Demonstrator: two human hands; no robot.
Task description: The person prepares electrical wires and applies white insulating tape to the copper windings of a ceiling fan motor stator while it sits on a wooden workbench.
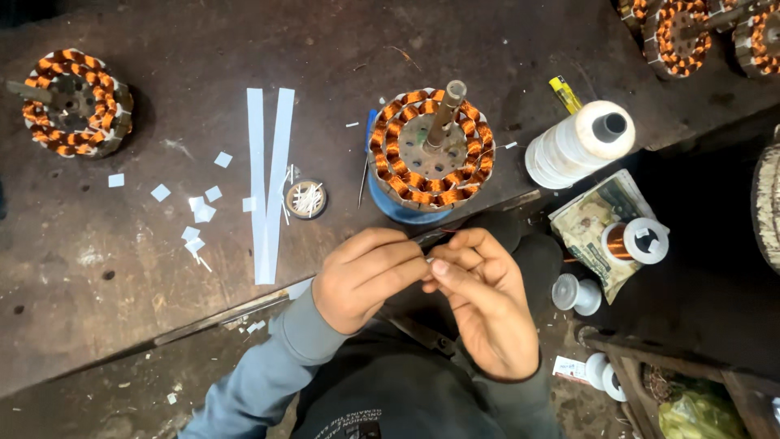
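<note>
Fingertips of the left hand [366, 276] and right hand [487, 305] meet, pinched together on a thin wire [443, 233] too fine to see clearly. Both hands are just below the bench [162, 325] edge, near a copper-wound stator [431, 150] resting on a blue disc [398, 207]. White paper strips [268, 179] lie left; a thread spool [578, 142] right.

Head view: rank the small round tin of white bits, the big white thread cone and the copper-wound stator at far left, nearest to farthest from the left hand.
Measured from the left hand:
1. Small round tin, just up and left of the hand, beside the white paper strips.
2. White thread cone, up and to the right, at the bench edge.
3. Far-left stator, at the bench's upper left corner.
</note>
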